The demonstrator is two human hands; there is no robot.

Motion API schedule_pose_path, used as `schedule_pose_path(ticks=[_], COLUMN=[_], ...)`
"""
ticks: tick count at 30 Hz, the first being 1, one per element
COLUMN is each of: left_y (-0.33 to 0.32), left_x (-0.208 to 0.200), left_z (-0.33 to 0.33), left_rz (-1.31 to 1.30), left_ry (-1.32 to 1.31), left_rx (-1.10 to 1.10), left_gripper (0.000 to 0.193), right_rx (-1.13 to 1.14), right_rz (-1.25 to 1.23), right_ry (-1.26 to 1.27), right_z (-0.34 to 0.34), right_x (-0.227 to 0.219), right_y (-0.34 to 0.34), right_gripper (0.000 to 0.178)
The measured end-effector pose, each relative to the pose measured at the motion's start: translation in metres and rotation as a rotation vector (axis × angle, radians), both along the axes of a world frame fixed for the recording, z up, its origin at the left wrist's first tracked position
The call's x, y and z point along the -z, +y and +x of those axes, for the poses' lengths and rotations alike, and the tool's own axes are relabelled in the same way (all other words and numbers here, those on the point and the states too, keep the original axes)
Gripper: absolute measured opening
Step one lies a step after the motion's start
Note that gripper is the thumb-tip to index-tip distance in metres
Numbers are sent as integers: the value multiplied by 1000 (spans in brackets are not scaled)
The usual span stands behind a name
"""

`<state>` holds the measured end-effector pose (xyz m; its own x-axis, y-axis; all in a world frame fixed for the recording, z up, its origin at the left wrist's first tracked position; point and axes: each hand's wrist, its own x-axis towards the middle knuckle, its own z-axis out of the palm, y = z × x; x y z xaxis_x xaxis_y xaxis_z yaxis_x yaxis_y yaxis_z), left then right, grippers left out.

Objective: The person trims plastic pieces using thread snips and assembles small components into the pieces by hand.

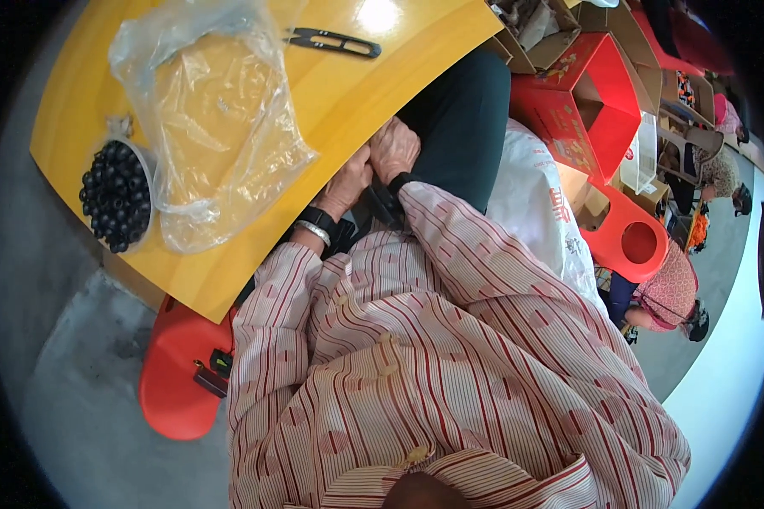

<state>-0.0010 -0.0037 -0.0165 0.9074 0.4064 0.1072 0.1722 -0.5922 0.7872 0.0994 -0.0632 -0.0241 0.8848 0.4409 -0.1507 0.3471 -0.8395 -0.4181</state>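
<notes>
My left hand [348, 182] and my right hand [395, 148] are together over my lap, just below the table's edge. The fingers of my right hand are curled in, while those of my left hand are mostly hidden between the table edge and the other hand. Both hands look closed, and whatever they hold, if anything, cannot be made out. On the yellow table [348, 102] in front of them lies a crumpled clear plastic bag [229, 127]. Black thread snips [335, 42] lie farther back. At the left is a white bowl [151, 182] heaped with small round black pieces [115, 197].
A red stool [178, 373] with small dark items on it stands at the lower left. To my right are a white sack [526, 195], a red carton [569, 110], a red stool [624, 233] and cardboard boxes [539, 34]. Other people [666, 288] sit beyond these.
</notes>
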Motion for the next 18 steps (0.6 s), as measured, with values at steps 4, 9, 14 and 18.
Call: schedule_pose_path(ticks=[4, 9, 14, 18], left_y=[6, 10, 10, 8], left_x=[-5, -21, -39, -28], left_z=[-5, -11, 3, 1], left_rz=[2, -63, -98, -181], left_ry=[54, 31, 48, 73], left_rx=[27, 6, 96, 60], left_gripper=[17, 19, 35, 34], right_rx=[-67, -82, 58, 70], right_rz=[-32, -78, 25, 36], right_ry=[-62, -76, 20, 141], right_z=[-3, -3, -2, -1], right_x=[-13, -13, -18, -28], right_y=[4, 0, -1, 2], right_gripper=[22, 22, 28, 27])
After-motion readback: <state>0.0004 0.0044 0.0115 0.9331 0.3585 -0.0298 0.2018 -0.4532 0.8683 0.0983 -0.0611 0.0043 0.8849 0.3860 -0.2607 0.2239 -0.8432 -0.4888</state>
